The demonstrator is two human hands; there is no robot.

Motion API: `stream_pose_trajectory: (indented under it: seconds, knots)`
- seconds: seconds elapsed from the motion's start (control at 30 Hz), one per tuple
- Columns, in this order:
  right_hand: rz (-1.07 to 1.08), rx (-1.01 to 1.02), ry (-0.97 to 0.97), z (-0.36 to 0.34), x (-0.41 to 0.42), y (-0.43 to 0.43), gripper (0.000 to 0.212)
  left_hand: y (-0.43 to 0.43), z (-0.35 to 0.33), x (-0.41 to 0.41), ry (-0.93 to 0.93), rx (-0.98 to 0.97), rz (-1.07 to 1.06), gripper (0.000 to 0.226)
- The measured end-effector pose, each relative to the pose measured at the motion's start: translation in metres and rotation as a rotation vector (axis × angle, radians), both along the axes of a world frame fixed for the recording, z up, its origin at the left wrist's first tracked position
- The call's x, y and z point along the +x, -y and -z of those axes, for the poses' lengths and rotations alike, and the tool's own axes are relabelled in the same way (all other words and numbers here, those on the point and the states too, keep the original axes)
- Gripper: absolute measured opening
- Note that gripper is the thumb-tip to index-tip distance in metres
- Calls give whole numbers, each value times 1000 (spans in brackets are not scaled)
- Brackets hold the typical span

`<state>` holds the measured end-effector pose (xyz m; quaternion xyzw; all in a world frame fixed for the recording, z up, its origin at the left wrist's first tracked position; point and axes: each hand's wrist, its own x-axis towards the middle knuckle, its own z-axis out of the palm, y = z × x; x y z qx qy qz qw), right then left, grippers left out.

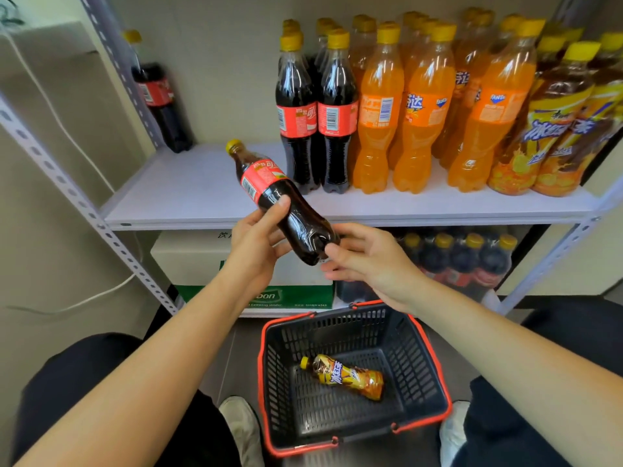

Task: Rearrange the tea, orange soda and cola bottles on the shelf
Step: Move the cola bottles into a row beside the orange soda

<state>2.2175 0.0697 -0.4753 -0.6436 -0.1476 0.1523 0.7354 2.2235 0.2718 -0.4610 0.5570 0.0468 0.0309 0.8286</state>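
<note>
Both hands are up at centre frame, by the front edge of the shelf (188, 193). My left hand (256, 237) grips the cola bottle (279, 203) round its waist, thumb across the front just below the red label. The bottle therefore lies tilted, with its cap toward the upper left and its base toward my right hand (367, 261). That hand is loosely spread at the base, fingertips by the dark plastic (touching or just shy, I cannot tell), which I read as steadying the bottle for standing.

The bottle hangs over the shelf's bare left stretch, just beside the upright cola row (317, 112). Orange soda bottles (421, 106) and iced tea bottles (556, 129) follow rightward, grouped by kind. One tea bottle (347, 377) lies in the basket (276, 352) at the bottom, well apart from both hands.
</note>
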Motion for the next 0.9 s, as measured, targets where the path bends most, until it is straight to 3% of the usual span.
stream_pose_trajectory:
  seconds: [0.1,0.27,0.5,0.67,0.9]
  knots:
    - [94,-121,173,1,1,-7,34,-2,0,0,-7,-3,14,55]
    - [127,-172,293,1,1,-10,40,-3,-3,0,4,7,22,58]
    - [32,102,-58,3,-2,-13,42,-12,-5,2,105,75,23,37]
    - [-54,298,-235,-1,-8,-17,54,-15,-4,3,187,138,-7,44]
    - [-163,424,-461,-6,-3,-12,43,-19,-3,4,212,198,-40,48]
